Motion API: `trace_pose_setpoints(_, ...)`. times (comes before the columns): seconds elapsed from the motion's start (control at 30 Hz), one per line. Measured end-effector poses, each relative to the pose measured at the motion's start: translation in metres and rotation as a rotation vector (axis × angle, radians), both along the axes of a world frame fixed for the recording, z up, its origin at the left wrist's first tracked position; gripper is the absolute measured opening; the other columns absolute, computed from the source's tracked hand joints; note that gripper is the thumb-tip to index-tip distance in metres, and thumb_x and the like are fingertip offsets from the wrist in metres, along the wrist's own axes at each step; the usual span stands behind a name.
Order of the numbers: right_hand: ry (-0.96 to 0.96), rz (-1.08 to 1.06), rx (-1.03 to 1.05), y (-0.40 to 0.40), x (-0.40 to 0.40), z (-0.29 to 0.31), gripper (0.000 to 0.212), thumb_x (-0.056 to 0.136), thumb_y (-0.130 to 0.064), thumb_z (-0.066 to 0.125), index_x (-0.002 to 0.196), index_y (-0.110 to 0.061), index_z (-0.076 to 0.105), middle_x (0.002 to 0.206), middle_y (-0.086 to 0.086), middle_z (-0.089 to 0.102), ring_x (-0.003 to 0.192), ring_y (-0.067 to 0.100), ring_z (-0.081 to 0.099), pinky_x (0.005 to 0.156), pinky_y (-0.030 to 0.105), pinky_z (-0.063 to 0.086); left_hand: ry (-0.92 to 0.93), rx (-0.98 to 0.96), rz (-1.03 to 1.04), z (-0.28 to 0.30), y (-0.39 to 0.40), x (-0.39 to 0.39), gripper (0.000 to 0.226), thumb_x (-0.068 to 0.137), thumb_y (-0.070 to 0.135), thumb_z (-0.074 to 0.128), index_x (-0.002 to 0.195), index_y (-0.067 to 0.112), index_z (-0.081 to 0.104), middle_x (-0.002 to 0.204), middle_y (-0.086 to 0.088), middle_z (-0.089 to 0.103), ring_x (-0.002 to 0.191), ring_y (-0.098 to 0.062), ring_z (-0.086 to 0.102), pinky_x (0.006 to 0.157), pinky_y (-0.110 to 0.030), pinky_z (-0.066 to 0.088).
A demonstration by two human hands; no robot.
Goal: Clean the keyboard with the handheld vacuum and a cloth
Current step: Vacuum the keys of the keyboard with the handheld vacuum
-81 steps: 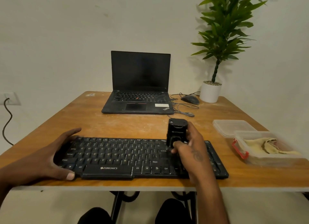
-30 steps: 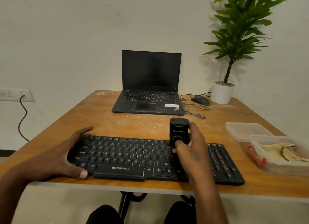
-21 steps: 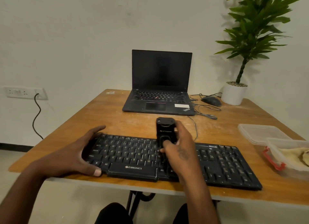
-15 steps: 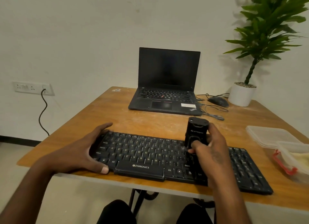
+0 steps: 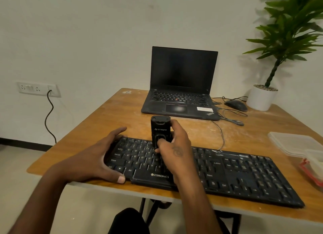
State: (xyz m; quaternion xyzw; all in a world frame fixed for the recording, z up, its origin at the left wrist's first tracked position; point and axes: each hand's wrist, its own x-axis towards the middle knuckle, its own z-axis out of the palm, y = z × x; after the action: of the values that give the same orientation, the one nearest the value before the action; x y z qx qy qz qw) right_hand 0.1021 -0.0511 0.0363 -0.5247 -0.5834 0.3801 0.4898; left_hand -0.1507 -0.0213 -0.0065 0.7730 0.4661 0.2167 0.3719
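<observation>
Clearly mid vacuuming pass: right hand [image 5: 174,150] gripping handheld vacuum [image 5: 160,131] upright over keyboard [image 5: 236,170], left hand [image 5: 95,159] clasping its left end. Next: sweep rightward; cloth afterwards.

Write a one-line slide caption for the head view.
Right hand holds the handheld vacuum upright on the keyboard while the left hand grips its left end.
</observation>
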Motion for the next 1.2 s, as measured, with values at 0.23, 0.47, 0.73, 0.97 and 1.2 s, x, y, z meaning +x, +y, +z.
trace_pose_setpoints(0.23,0.056,-0.178,-0.035,-0.017,0.06,0.006,0.052,0.094,0.004,0.054,0.112,-0.045,0.055,0.106,-0.003,0.068,0.08,0.017,0.073,0.06,0.027,0.057,-0.012,0.008,0.002,0.001,-0.001,0.002,0.131,0.061,0.045,0.102,0.146,0.077,0.007,0.148,0.038,0.033,0.127,0.023,0.043,0.096,-0.004,0.044)
trace_pose_setpoints(0.47,0.017,-0.125,0.0,-0.016,0.042,0.006,0.055,0.092,0.004,0.055,0.102,-0.05,0.051,0.102,-0.012,0.064,0.086,0.014,0.069,0.066,0.031,0.057,-0.005,0.013,-0.002,0.003,-0.002,0.001,0.133,0.055,0.056,0.1,0.148,0.075,0.007,0.15,0.037,0.034,0.129,0.02,0.044,0.098,-0.011,0.046)
trace_pose_setpoints(0.73,0.011,-0.057,-0.012,-0.012,0.029,0.002,0.052,0.089,0.003,0.053,0.11,-0.045,0.057,0.101,-0.012,0.066,0.089,0.016,0.07,0.074,0.035,0.061,-0.016,-0.019,-0.008,0.0,0.003,0.002,0.138,0.044,0.067,0.098,0.146,0.077,0.006,0.153,0.031,0.035,0.132,0.006,0.048,0.1,-0.022,0.05)
trace_pose_setpoints(0.97,0.109,-0.272,-0.068,-0.031,0.115,0.007,0.054,0.091,0.005,0.054,0.123,-0.038,0.058,0.104,-0.001,0.07,0.084,0.019,0.071,0.057,0.023,0.051,-0.022,-0.016,0.001,-0.005,0.008,-0.002,0.143,0.041,0.065,0.102,0.15,0.073,0.01,0.154,0.024,0.041,0.134,-0.003,0.054,0.109,-0.038,0.051)
trace_pose_setpoints(1.2,0.12,-0.277,-0.043,-0.034,0.115,0.004,0.054,0.091,0.004,0.054,0.115,-0.044,0.058,0.105,0.001,0.069,0.085,0.02,0.07,0.063,0.029,0.052,-0.039,-0.037,0.006,-0.005,0.007,-0.004,0.141,0.039,0.062,0.103,0.15,0.072,0.016,0.155,0.02,0.043,0.134,-0.008,0.055,0.109,-0.044,0.051)
